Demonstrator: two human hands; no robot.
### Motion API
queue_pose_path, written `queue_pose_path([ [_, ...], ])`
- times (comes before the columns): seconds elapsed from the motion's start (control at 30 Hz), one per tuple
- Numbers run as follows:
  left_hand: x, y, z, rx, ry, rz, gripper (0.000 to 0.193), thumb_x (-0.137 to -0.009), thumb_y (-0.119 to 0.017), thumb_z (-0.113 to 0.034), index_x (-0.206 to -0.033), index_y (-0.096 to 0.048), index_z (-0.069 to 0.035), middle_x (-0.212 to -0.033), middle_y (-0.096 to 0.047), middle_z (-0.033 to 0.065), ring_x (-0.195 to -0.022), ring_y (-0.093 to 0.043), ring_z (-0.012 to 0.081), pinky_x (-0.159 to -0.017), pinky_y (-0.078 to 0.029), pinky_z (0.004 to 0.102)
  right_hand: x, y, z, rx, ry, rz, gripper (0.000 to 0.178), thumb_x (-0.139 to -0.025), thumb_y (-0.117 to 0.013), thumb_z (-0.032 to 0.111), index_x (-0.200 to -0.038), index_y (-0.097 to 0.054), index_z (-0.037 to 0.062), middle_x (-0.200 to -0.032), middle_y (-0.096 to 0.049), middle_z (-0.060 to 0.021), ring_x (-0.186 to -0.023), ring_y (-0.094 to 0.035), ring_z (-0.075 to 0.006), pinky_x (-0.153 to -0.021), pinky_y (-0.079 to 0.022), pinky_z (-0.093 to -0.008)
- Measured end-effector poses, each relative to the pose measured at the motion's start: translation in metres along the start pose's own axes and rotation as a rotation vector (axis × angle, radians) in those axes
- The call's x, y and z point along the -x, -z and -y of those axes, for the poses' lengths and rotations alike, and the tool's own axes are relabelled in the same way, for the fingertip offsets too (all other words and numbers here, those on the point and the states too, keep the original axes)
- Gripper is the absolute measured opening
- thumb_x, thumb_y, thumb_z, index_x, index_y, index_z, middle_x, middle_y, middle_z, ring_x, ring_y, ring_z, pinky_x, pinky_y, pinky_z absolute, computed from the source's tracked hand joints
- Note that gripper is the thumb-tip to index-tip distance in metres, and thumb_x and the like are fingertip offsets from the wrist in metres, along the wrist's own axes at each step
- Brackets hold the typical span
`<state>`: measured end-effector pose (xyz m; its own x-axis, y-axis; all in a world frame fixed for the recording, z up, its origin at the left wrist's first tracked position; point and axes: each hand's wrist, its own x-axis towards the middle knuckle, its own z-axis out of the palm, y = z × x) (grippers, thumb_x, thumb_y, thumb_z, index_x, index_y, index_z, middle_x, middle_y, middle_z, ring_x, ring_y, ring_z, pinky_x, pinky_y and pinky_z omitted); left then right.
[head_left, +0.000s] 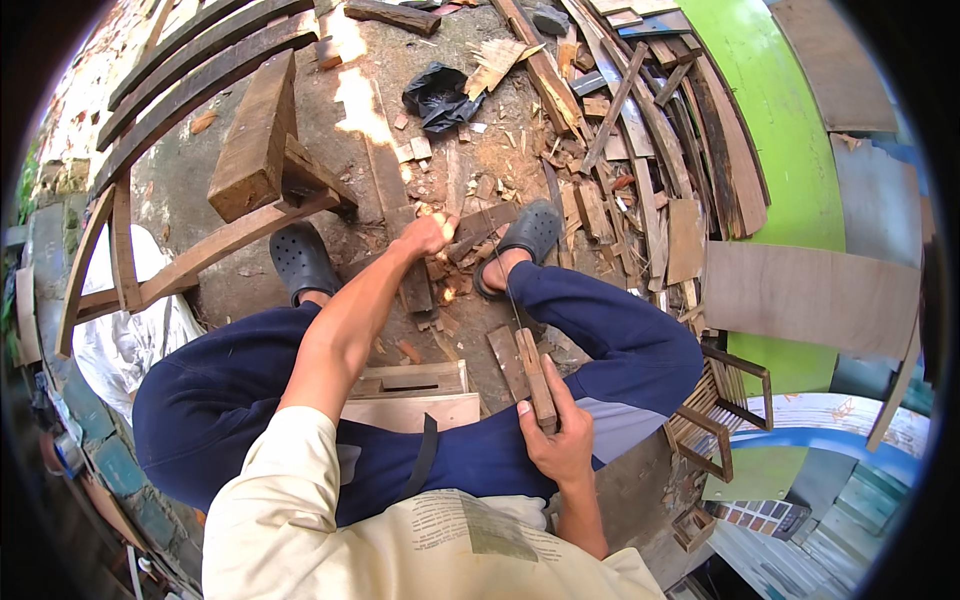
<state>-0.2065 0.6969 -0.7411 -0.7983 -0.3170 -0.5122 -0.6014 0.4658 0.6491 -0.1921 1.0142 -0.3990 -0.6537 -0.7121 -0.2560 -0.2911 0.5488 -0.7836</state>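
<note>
Between my feet, my left hand (pixel 427 236) is closed on the near end of a short brown board (pixel 478 232). The board lies low over the wood scraps, its far end by my right shoe (pixel 534 228). My right hand (pixel 560 436) is wrapped round the wooden handle (pixel 536 382) of what looks like a handsaw, close to my lap. Its thin blade (pixel 506 278) shows edge-on as a dark line, running forward to the board. Whether the blade touches the board or has cut into it, I cannot tell. A narrow wood strip (pixel 507 364) lies beside the handle.
I sit on a low wooden seat (pixel 410 408). At the left stands a wooden frame with a thick beam (pixel 258 150). Scrap planks (pixel 640 130) pile up at the right, before a green panel (pixel 780 130). A black plastic bag (pixel 438 97) lies ahead; a small slatted rack (pixel 722 410) stands right.
</note>
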Motion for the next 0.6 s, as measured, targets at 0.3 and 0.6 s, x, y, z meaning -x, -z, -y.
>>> queue_pose_path([
  [0.3, -0.013, 0.0, 0.006, 0.08, 0.012, 0.092, 0.067, -0.109, -0.024, -0.051, -0.13, -0.061, 0.001, -0.132, -0.062, 0.0345, -0.123, -0.058, 0.0491, -0.11, -0.044, 0.0533, -0.002, -0.03, 0.006, 0.037, 0.016, 0.003, 0.06, -0.091, -0.073, 0.003, -0.145, -0.051, -0.0138, -0.123, -0.071, -0.0314, -0.099, -0.078, -0.0348, -0.08, -0.061, -0.0353],
  [0.6, -0.001, -0.002, -0.008, 0.078, 0.089, -0.056, 0.062, -0.105, -0.035, -0.049, -0.125, -0.065, 0.001, -0.122, -0.067, 0.0338, -0.115, -0.064, 0.0494, -0.101, -0.05, 0.0545, -0.004, -0.025, -0.001, 0.032, 0.047, -0.091, 0.061, -0.092, -0.074, 0.005, -0.146, -0.051, -0.0134, -0.121, -0.073, -0.029, -0.09, -0.079, -0.0281, -0.074, -0.06, -0.0324],
])
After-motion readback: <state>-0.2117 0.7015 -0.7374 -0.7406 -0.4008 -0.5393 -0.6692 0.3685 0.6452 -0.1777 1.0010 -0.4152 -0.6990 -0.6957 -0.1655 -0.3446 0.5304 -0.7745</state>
